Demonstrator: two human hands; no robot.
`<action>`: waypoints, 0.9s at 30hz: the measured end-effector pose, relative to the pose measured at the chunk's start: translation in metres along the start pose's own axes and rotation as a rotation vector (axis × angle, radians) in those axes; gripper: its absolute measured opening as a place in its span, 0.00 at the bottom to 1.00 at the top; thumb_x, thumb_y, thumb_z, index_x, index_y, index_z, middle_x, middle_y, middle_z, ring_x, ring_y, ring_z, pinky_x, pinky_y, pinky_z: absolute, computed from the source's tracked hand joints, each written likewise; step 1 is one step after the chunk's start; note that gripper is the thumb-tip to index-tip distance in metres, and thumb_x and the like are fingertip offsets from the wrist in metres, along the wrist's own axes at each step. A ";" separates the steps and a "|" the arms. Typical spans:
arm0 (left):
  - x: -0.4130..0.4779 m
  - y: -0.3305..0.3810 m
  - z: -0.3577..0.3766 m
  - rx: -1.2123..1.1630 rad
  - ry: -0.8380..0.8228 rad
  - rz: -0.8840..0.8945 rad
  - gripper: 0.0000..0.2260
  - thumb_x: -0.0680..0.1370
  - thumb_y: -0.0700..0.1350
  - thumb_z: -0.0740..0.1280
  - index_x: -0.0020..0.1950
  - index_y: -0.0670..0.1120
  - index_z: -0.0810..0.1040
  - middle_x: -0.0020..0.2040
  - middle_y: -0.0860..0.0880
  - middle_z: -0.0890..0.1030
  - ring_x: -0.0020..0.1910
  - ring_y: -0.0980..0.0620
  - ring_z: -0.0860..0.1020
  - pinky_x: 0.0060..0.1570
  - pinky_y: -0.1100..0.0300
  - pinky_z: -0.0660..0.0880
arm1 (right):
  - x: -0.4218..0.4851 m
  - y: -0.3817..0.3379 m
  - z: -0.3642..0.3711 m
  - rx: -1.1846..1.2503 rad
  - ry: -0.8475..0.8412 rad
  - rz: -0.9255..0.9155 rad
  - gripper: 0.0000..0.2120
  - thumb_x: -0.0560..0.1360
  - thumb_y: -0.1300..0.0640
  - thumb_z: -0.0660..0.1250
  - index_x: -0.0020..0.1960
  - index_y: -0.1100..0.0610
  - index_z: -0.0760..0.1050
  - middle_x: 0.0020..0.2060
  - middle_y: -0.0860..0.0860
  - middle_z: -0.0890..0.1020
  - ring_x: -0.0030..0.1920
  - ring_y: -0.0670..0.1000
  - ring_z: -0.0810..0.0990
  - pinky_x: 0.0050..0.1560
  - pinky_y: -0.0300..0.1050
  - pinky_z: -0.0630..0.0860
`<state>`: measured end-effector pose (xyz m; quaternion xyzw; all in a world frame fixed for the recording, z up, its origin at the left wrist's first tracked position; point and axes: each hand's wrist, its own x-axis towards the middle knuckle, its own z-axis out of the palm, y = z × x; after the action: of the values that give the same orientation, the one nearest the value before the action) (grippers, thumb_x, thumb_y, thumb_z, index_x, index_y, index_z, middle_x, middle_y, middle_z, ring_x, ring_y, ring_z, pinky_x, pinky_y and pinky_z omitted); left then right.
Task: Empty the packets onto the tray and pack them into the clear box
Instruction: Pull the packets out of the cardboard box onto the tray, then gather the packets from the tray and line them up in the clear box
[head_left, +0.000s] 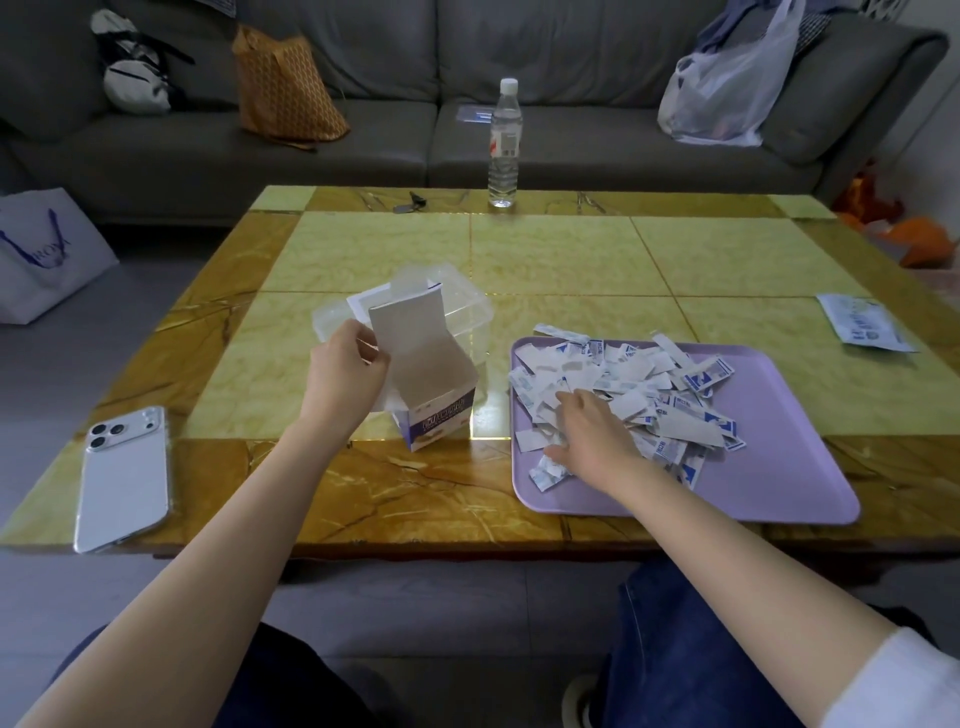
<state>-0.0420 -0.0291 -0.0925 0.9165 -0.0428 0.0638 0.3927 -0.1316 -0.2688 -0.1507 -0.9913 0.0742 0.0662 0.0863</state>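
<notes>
You work in soft, even, rather dim indoor light. The glossy bench (363, 493) throws a pale glare beside the tray (779, 467), and shadows are faint. Focus is sharp at centre, and straight lines bow toward the edges.

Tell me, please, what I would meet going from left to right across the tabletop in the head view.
Phone → opened cardboard carton, held by the left hand → purple tray with the sachets under the right hand → flat printed packet near the right edge.
</notes>
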 end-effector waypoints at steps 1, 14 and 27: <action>-0.001 0.001 0.000 -0.014 -0.003 -0.015 0.12 0.76 0.40 0.64 0.59 0.41 0.72 0.51 0.45 0.78 0.47 0.50 0.74 0.42 0.59 0.70 | 0.002 0.001 0.001 -0.003 0.013 0.001 0.26 0.75 0.52 0.67 0.68 0.60 0.62 0.63 0.57 0.68 0.62 0.57 0.69 0.59 0.47 0.71; -0.082 0.012 0.061 0.338 -0.349 0.612 0.12 0.78 0.39 0.59 0.61 0.45 0.72 0.58 0.49 0.74 0.56 0.49 0.73 0.54 0.59 0.70 | 0.011 0.020 -0.006 0.059 0.106 0.028 0.18 0.78 0.56 0.62 0.66 0.59 0.66 0.58 0.54 0.75 0.53 0.56 0.76 0.47 0.47 0.74; -0.086 0.006 0.101 0.444 -0.655 0.417 0.16 0.79 0.56 0.58 0.64 0.52 0.71 0.72 0.51 0.63 0.71 0.51 0.61 0.67 0.50 0.60 | 0.018 0.039 -0.015 -0.025 0.167 0.117 0.09 0.77 0.67 0.57 0.54 0.62 0.74 0.44 0.59 0.81 0.41 0.59 0.78 0.37 0.45 0.70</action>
<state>-0.1194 -0.1042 -0.1698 0.9221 -0.3342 -0.1444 0.1309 -0.1187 -0.3117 -0.1445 -0.9884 0.1379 -0.0106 0.0633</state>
